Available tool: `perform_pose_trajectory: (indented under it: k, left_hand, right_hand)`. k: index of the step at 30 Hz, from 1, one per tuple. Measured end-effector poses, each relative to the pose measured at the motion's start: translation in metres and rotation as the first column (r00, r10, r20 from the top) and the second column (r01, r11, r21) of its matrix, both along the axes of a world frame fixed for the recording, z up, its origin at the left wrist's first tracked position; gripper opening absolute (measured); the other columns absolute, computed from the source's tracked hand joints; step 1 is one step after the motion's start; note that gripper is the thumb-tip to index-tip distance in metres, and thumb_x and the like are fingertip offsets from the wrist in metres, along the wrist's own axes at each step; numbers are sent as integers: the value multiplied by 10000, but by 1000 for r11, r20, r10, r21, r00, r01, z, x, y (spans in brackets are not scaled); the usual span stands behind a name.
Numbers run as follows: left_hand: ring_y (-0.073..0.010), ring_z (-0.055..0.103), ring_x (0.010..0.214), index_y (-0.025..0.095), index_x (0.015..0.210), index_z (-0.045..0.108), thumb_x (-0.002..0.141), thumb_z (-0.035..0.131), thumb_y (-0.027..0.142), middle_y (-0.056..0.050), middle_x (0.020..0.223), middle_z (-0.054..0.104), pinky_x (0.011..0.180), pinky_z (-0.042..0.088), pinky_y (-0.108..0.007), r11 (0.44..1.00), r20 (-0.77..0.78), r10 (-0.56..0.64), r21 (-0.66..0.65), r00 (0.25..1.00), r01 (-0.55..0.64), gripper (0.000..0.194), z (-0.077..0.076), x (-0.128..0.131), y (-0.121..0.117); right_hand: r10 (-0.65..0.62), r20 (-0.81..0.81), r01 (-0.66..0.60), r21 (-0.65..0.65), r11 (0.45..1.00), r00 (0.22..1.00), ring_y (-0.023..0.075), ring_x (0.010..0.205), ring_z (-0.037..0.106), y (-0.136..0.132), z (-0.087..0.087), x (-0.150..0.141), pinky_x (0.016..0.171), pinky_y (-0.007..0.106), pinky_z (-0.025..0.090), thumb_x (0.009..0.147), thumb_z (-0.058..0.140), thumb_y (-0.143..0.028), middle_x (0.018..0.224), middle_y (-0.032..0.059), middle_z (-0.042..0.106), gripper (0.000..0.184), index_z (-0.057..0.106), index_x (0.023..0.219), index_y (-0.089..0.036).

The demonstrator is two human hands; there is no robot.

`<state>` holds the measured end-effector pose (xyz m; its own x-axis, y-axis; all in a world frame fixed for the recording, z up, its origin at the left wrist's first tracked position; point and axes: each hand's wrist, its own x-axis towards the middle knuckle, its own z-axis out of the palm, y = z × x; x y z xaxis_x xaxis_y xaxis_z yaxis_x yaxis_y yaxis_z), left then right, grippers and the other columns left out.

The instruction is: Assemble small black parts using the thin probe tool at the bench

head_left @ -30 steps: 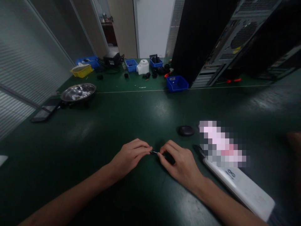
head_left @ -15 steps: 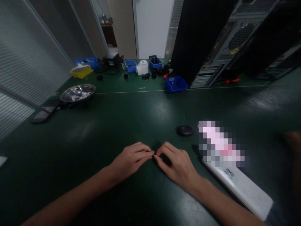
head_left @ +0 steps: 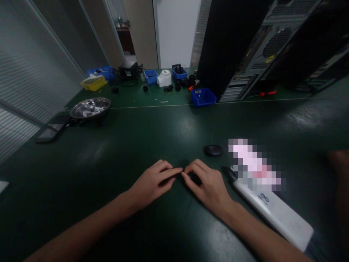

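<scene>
My left hand (head_left: 156,182) rests low over the green table (head_left: 141,134), its index finger stretched out to the right and its thumb apart from it. Nothing shows between those fingers. Opposite it, my right hand (head_left: 208,183) is closed in a pinch, thumb against the fingertips. Whatever the pinch may hold is too small or dark to make out. The left index fingertip meets or nearly meets the right fingertips. Just beyond my right hand lies a black computer mouse (head_left: 214,150).
Right of my right arm lies a white power bank-like slab marked 18 (head_left: 278,211), beside a blurred-out pink item (head_left: 248,156). A steel bowl (head_left: 91,107) stands far left. A blue bin (head_left: 203,97) and a computer case (head_left: 245,72) are at the back. Another person's arm (head_left: 339,163) shows at right.
My left thumb has dropped away from the index finger, which now reaches further right. My right hand stays pinched and has shifted slightly away from me.
</scene>
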<state>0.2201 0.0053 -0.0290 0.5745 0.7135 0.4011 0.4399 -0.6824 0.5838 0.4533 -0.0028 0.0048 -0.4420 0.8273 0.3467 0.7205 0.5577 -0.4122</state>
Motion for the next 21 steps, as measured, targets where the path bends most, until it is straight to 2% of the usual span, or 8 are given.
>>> perform_pose_trajectory:
  k: [4,8,12,14,17,21]
  left_hand:
    - [-202,549,1041,241,1478,498,997,517,179,-81,1147,606,892,509,-370,1000,-100,22,-5,995,-23,485,2,6,0]
    - [-219,548,1108,229,1491,475,996,500,170,-93,1200,615,975,503,-407,1000,-162,19,7,987,-18,500,8,5,-2]
    - [-202,574,1120,225,1355,588,1007,513,198,-80,1227,644,1011,503,-399,1000,-136,2,-19,991,-4,357,16,-6,-1]
    - [-199,574,1147,226,1283,638,1012,516,209,-74,1239,648,1022,501,-396,1000,-143,-15,7,990,17,297,19,-10,3]
    - [-199,532,1266,242,1296,643,1027,496,212,-58,1345,625,1101,458,-411,995,-168,-44,78,985,58,308,20,-10,13]
    - [-194,508,1334,232,1327,630,1040,475,221,-32,1401,630,1153,421,-417,975,-206,-155,123,966,183,326,20,1,32]
  right_hand:
    - [-72,127,68,35,997,989,139,762,624,3,-2,0,662,274,406,1037,534,-319,964,9,639,161,636,961,-220]
    - [-124,238,108,81,991,963,150,750,621,1,-2,1,642,280,390,1038,524,-321,965,5,634,151,634,980,-235]
    - [-192,275,168,108,980,942,155,735,626,-2,1,3,604,286,364,1030,532,-328,956,-4,628,140,621,960,-246]
    - [-230,292,202,123,972,928,157,726,627,-3,3,3,590,290,352,1030,527,-332,951,-2,627,150,616,949,-244]
    - [-244,304,213,131,968,921,158,725,628,-3,5,3,592,293,350,1031,520,-323,950,0,624,151,614,946,-241]
    - [-244,301,214,131,968,922,154,724,625,-3,6,2,598,289,356,1025,528,-307,951,3,623,142,617,939,-238]
